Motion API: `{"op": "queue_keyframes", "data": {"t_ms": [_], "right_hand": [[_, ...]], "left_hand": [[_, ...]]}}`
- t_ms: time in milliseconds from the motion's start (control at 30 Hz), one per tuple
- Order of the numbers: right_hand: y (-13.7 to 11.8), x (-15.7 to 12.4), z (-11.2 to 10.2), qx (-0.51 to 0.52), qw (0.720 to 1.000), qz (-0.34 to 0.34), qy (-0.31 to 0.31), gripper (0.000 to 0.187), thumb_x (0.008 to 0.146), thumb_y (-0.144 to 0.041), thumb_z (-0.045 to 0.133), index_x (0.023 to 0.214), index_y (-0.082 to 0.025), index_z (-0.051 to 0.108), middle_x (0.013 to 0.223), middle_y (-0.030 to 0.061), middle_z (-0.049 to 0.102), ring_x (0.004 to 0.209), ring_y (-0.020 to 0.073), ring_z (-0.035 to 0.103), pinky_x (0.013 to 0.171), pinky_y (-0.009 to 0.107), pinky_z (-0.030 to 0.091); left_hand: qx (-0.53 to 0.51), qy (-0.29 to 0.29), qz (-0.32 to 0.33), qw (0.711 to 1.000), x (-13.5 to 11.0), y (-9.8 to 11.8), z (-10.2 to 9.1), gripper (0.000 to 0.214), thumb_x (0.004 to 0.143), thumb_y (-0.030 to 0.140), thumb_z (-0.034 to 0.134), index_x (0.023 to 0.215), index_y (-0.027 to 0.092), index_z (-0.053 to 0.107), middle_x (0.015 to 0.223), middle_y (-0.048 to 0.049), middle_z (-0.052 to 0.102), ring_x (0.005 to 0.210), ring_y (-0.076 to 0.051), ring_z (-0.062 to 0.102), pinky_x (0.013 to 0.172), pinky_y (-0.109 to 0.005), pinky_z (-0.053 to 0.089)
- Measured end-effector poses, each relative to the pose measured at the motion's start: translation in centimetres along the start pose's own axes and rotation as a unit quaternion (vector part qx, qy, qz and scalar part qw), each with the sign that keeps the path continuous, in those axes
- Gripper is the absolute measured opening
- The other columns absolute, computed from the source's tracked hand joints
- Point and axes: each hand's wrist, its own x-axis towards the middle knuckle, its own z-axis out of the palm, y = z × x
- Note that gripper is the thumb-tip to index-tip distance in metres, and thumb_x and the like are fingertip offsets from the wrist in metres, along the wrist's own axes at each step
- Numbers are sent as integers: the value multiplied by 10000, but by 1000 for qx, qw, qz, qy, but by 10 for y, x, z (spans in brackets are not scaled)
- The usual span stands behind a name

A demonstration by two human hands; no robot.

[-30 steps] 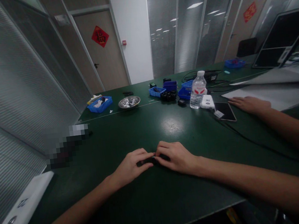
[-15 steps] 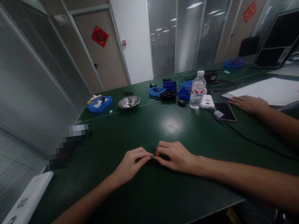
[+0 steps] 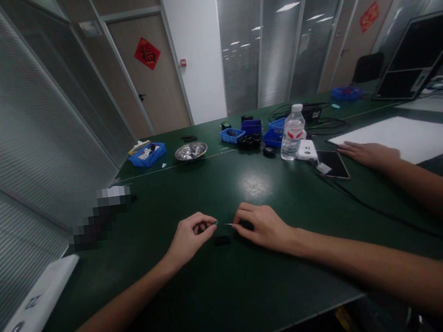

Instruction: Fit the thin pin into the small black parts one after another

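Observation:
Above the dark green table [image 3: 175,312], my left hand [image 3: 189,235] pinches a tiny green piece [image 3: 216,222] between thumb and fingertips; its kind is too small to tell. My right hand [image 3: 261,224] is closed on a thin, silvery pin-like piece [image 3: 228,224], whose tip points left toward the green piece. A narrow gap separates the two pieces. Just below that gap, a small black rectangular block [image 3: 222,239] lies on the table, touched by neither hand.
A water bottle [image 3: 292,133], a white device [image 3: 307,150] and a phone [image 3: 333,164] stand to the right. Farther back are a metal bowl [image 3: 190,151] and blue trays [image 3: 147,155]. Another person's hand [image 3: 369,154] rests by white paper [image 3: 423,133].
My hands have moved apart and slightly up, so the two small pieces no longer meet. The black block between them now shows. The other person's far hand has left the paper.

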Motion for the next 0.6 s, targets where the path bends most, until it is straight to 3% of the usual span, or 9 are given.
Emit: {"op": "queue_keyframes", "data": {"t_ms": [200, 367, 600], "right_hand": [[2, 0, -1, 24, 999, 27, 11, 149, 1004, -318, 598, 982, -197, 681, 957, 23, 632, 753, 136, 590, 662, 270, 430], [3, 1, -1, 31, 999, 29, 16, 149, 999, -318, 609, 965, -193, 684, 945, 21, 628, 757, 135, 587, 665, 267, 425], [4, 0, -1, 41, 999, 29, 15, 148, 999, -317, 609, 970, -196, 688, 958, 23, 635, 747, 133, 586, 653, 268, 426]], "left_hand": [[34, 46, -12, 998, 1, -7, -2, 279, 940, 458, 658, 1031, 221, 775, 985, -54, 703, 839, -203, 607, 746, -326, 477], [63, 10, 20, 998, 0, -7, -1, 246, 955, 426, 651, 1029, 221, 764, 1046, -53, 680, 884, -200, 625, 743, -317, 495], [66, 4, 24, 998, -2, 0, -3, 243, 983, 413, 619, 1056, 224, 753, 1060, -58, 678, 914, -209, 630, 762, -329, 516]]}}
